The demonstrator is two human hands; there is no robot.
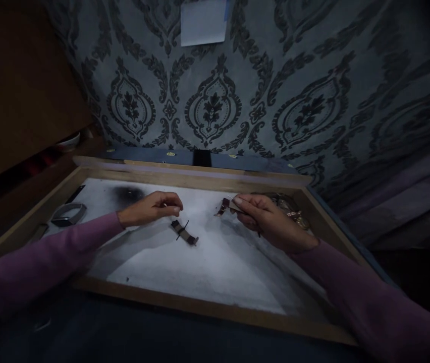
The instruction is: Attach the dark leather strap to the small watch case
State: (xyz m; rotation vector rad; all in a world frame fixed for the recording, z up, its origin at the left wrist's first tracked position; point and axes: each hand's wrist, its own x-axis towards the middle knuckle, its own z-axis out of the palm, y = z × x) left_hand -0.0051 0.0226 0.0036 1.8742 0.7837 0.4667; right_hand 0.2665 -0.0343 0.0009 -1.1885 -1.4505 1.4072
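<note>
- Wooden sides frame a shallow tray [215,322] with a white bottom in the head view, and both hands are over it.
- The right hand [264,214] grips a small reddish-brown piece [223,206], thumb and fingers closed on its near end; the free end points toward the middle of the tray, above the white bottom.
- The left hand [152,207] hangs palm inward, fingers loosely bent, the thumb tip close to the forefinger; whether anything thin is pinched there I cannot tell.
- Just below the left fingertips, a flat tan strip [184,233] with dark ends lies slantwise on the white bottom, a thin dark tie crossing it.
- Behind the right hand, partly hidden by it, shiny coppery pieces [292,214] lie heaped near the tray's right side; their number is too dark to tell.
- A grey looped band [68,215], like a watch, sits at the left, near the left forearm.
- A dark smudge [126,193] marks the white bottom beyond the left hand.
- Purple sleeves cover both forearms.
- Patterned wallpaper [213,106] rises behind, with a pale sheet [203,22] on it.
</note>
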